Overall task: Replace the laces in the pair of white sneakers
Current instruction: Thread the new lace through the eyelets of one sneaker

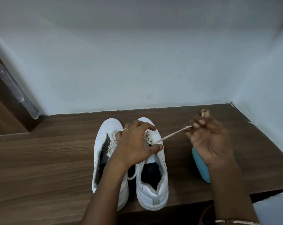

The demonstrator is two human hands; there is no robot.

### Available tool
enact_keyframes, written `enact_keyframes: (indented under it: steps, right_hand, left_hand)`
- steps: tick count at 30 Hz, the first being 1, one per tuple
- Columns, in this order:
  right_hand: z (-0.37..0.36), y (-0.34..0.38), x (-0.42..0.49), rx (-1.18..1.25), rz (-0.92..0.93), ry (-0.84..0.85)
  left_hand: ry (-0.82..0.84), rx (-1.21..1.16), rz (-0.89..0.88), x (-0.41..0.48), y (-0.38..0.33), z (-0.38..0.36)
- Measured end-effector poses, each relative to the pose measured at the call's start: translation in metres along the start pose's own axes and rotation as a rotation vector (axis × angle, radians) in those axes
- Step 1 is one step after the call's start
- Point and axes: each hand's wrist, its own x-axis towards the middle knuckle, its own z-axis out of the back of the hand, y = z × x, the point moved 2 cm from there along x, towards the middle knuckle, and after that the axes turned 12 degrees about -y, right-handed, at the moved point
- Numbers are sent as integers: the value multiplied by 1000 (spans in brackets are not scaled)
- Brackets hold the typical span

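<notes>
Two white sneakers stand side by side on the wooden table (40,156), toes pointing away from me. My left hand (134,142) lies spread over the laced front of the right sneaker (155,189), with the thumb pressing near the eyelets. A cream lace (171,133) runs taut from those eyelets up to the right, where my right hand (209,140) pinches its end between the fingertips. The left sneaker (105,132) has loose cream lacing along its tongue; my left forearm covers part of it.
A light blue rounded object (201,166) lies on the table under my right hand. A small tan object (204,113) sits just behind my right fingers. Pale walls close the back and right side. The table's near edge runs just below the sneakers' heels.
</notes>
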Motion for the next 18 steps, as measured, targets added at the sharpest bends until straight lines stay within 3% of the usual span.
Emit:
enact_keyframes:
  steps: [3, 6, 9, 13, 15, 18]
  right_hand:
    - [13, 10, 3, -121, 88, -109]
    - [17, 4, 1, -633, 207, -212]
    - [3, -15, -1, -1122, 191, -45]
    - [-10, -41, -3, -1476, 207, 240]
    - [-10, -45, -1, -1547, 240, 283]
    - [-6, -39, -1, -1390, 201, 264]
  left_hand:
    - [3, 36, 56, 1, 9, 5]
    - [67, 24, 100, 2, 16, 8]
    - [104, 39, 109, 2, 17, 9]
    - [101, 39, 124, 2, 20, 8]
    - [91, 45, 139, 1, 21, 9]
    - [90, 55, 170, 1, 22, 10]
